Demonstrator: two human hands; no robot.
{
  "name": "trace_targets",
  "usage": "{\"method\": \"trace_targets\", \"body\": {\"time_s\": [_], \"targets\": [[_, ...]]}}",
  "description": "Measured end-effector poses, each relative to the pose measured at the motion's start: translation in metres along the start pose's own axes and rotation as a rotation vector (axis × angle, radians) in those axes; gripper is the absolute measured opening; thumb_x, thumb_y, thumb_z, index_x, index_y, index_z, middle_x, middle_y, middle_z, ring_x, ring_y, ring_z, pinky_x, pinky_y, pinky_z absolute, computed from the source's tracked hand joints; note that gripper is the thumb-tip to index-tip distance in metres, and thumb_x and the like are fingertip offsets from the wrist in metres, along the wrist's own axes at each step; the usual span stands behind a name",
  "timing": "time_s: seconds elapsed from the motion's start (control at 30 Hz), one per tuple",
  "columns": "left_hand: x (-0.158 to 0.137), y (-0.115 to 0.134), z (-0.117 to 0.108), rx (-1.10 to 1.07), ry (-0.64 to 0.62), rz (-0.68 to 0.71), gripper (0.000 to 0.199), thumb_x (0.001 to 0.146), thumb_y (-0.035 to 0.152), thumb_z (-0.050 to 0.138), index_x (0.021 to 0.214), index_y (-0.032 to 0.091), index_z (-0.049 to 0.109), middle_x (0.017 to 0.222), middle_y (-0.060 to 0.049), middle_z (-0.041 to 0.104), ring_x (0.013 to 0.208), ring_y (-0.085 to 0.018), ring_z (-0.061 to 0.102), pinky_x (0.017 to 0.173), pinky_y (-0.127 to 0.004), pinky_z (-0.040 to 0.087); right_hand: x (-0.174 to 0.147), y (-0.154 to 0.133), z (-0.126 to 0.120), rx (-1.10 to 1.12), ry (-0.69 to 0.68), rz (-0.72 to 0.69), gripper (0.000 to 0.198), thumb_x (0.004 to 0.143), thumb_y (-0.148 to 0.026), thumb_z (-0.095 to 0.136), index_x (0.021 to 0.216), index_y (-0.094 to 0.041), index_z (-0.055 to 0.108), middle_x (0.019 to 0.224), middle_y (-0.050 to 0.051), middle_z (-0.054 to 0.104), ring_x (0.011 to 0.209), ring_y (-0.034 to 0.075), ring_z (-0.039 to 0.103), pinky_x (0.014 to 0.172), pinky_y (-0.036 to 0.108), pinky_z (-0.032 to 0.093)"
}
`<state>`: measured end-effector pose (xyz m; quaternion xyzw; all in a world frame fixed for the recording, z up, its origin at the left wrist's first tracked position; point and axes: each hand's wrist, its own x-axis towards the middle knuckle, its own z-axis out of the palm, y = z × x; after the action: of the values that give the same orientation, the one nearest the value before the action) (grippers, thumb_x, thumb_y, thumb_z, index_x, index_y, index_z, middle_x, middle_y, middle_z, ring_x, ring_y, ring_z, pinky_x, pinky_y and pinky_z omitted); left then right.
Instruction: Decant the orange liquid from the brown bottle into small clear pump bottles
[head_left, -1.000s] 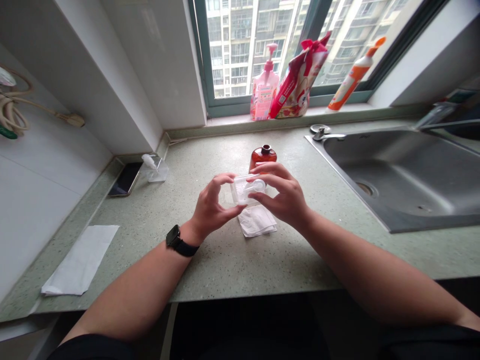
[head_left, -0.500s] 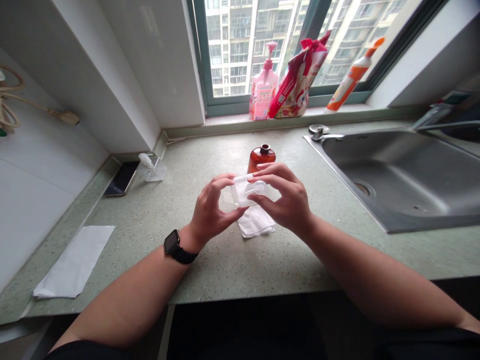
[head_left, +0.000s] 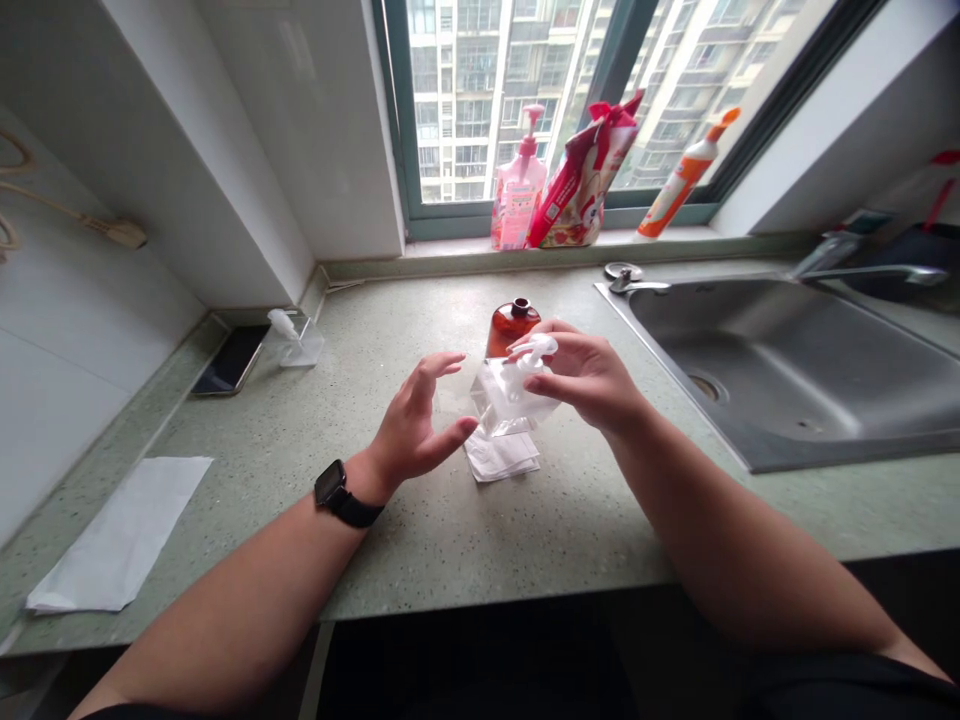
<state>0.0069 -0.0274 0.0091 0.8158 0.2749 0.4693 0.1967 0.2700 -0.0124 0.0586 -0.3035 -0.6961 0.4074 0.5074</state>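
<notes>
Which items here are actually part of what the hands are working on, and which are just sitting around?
In hand:
- clear plastic pouch with a white pump head, pinched by the right hand
- left hand, open beside it
- amber bottle, uncapped, just behind
- folded white wipe underneath

Lying about:
- phone
- paper towel
- pink pump bottle
- red bag
- orange spray bottle
- sink

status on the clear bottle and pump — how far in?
Done: amber bottle stands uncapped on the counter. In hand: right hand holds the clear bottle by its white pump; left hand is open beside it. Left: can't tell if the pump is seated.
</notes>
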Motion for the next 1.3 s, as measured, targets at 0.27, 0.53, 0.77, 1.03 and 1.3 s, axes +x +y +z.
{"method": "trace_targets", "body": {"time_s": [0.27,0.53,0.77,1.03,1.3], "targets": [[-0.001,-0.004,0.003,0.049,-0.008,-0.121,0.045,0.11,0.047,0.055,0.149,0.026,0.049,0.143,-0.015,0.063,0.124,-0.03,0.07,0.109,-0.053,0.056,0.004,-0.006,-0.058,0.119,0.174,0.015,0.038,0.066,-0.056,0.096,0.089,-0.028,0.084,0.098,0.003,0.077,0.09,0.024,0.075,0.085,0.041,0.063],[-0.001,-0.007,0.004,0.095,-0.009,-0.139,0.041,0.108,0.043,0.058,0.144,0.025,0.052,0.139,-0.014,0.065,0.121,-0.029,0.072,0.107,-0.053,0.058,0.012,0.03,-0.105,-0.05,0.53,-0.004,0.043,0.066,-0.06,0.093,0.091,-0.027,0.08,0.095,0.003,0.077,0.085,0.023,0.073,0.084,0.045,0.062],[0.0,-0.007,0.004,0.123,-0.012,-0.157,0.041,0.105,0.041,0.062,0.143,0.025,0.054,0.137,-0.013,0.066,0.118,-0.029,0.074,0.104,-0.052,0.061,0.018,0.081,-0.122,-0.225,0.864,0.084,0.052,0.054,-0.05,0.098,0.085,-0.022,0.068,0.087,0.0,0.07,0.083,0.019,0.066,0.09,0.043,0.057],[-0.001,-0.009,0.005,0.148,-0.024,-0.14,0.041,0.104,0.036,0.064,0.142,0.025,0.054,0.138,-0.014,0.065,0.117,-0.028,0.074,0.103,-0.051,0.062,0.019,0.115,-0.133,-0.352,0.956,0.219,0.052,0.06,-0.054,0.091,0.088,-0.021,0.062,0.087,0.001,0.066,0.086,0.021,0.064,0.086,0.041,0.056],[0.0,-0.011,0.005,0.152,-0.021,-0.136,0.04,0.103,0.033,0.066,0.141,0.024,0.054,0.136,-0.013,0.065,0.114,-0.027,0.075,0.103,-0.051,0.062,0.025,0.135,-0.132,-0.443,0.95,0.246,0.049,0.063,-0.052,0.091,0.087,-0.022,0.061,0.091,0.003,0.067,0.096,0.024,0.066,0.094,0.042,0.054]]}}
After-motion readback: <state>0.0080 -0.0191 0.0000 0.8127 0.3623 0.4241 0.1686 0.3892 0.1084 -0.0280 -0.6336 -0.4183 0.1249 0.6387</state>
